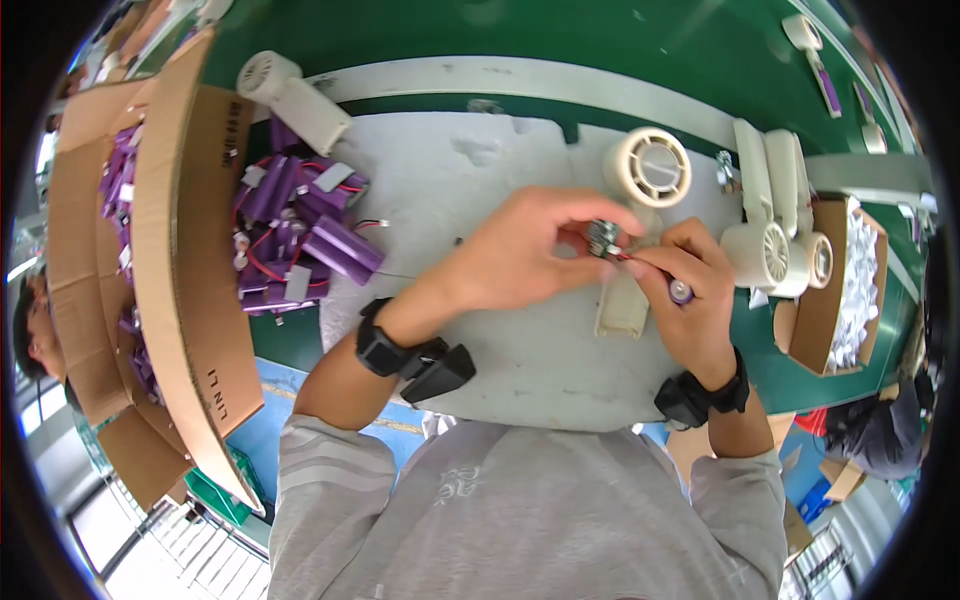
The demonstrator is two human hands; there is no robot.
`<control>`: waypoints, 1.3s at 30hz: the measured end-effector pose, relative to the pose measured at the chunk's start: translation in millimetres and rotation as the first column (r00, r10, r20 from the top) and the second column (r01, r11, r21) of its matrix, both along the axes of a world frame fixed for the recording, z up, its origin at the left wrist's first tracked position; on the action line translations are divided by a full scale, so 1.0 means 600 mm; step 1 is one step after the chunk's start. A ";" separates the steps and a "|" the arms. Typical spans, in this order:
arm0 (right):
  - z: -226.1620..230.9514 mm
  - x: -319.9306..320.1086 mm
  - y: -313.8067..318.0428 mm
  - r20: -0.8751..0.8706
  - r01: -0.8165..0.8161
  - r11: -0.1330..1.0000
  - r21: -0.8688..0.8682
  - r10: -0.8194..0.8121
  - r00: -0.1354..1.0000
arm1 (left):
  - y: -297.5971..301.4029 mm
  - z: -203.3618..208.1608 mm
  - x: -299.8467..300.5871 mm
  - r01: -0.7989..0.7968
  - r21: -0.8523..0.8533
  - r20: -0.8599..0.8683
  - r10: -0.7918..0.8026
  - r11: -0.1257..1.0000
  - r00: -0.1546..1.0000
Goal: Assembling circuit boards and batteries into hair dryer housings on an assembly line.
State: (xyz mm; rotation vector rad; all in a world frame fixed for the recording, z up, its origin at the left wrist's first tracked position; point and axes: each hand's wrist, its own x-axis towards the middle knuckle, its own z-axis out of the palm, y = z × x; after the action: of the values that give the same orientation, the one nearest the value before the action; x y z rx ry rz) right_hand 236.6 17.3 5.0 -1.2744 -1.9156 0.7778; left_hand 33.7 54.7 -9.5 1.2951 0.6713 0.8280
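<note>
My left hand (pixel 520 250) is closed in a pinch on a small dark circuit board (pixel 602 238). Close against it, my right hand (pixel 692 300) pinches red wires (pixel 622 257) at the board's edge. The round end of a purple battery (pixel 681 292) shows within the right hand's curled fingers. Whether the wire plug sits in the board is too small to tell. Beneath both hands lies a cream handheld fan; its round head (pixel 650 167) points away from me and its handle (pixel 622 308) toward me, the middle partly hidden by my hands.
On the left, purple batteries (pixel 300 225) with wires lie piled beside a cardboard box (pixel 215 270) holding more. Another fan (pixel 300 100) rests behind the pile. Several fan bodies (pixel 765 245) stand right, near a small box (pixel 850 290) of silvery-white pieces. A grey-white pad (pixel 470 360) covers the green table.
</note>
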 end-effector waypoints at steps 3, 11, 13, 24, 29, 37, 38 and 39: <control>-0.007 0.002 -0.001 -0.015 -0.006 1.000 -0.017 0.006 1.000 | 0.006 -0.002 -0.006 0.039 -0.131 0.061 -0.031 0.991 0.998; -0.010 0.004 -0.008 -0.009 0.005 1.000 0.005 -0.005 1.000 | 0.015 0.010 -0.017 0.118 -0.179 -0.030 -0.125 0.977 0.992; -0.011 0.004 -0.007 -0.005 0.011 1.000 0.019 -0.011 1.000 | 0.015 0.010 -0.019 0.121 -0.186 -0.058 -0.134 0.975 0.989; -0.011 -0.005 -0.009 0.063 -0.016 1.000 0.023 0.015 0.998 | 0.015 0.005 -0.017 0.109 -0.121 -0.088 -0.120 0.987 0.989; -0.012 -0.005 -0.007 0.060 -0.030 0.999 0.038 0.028 0.998 | 0.016 0.005 -0.018 0.107 -0.108 -0.077 -0.116 0.988 0.990; -0.013 -0.006 -0.006 0.048 -0.007 0.999 0.035 0.005 0.999 | 0.019 0.012 -0.020 0.115 -0.128 -0.113 -0.129 0.985 0.985; -0.014 -0.005 -0.006 0.038 -0.013 1.000 0.026 0.012 0.999 | 0.019 0.008 -0.020 0.115 -0.068 -0.112 -0.122 0.991 0.986; -0.015 -0.005 -0.007 0.028 -0.019 1.000 0.016 0.019 0.999 | 0.019 0.005 -0.020 0.113 -0.008 -0.112 -0.114 0.994 0.987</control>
State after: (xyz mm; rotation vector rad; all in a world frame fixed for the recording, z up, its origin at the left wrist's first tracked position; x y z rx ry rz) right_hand 233.9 13.3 -4.3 -1.2646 -1.9550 0.7561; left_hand 21.5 66.1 -6.5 1.3733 0.6799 0.6657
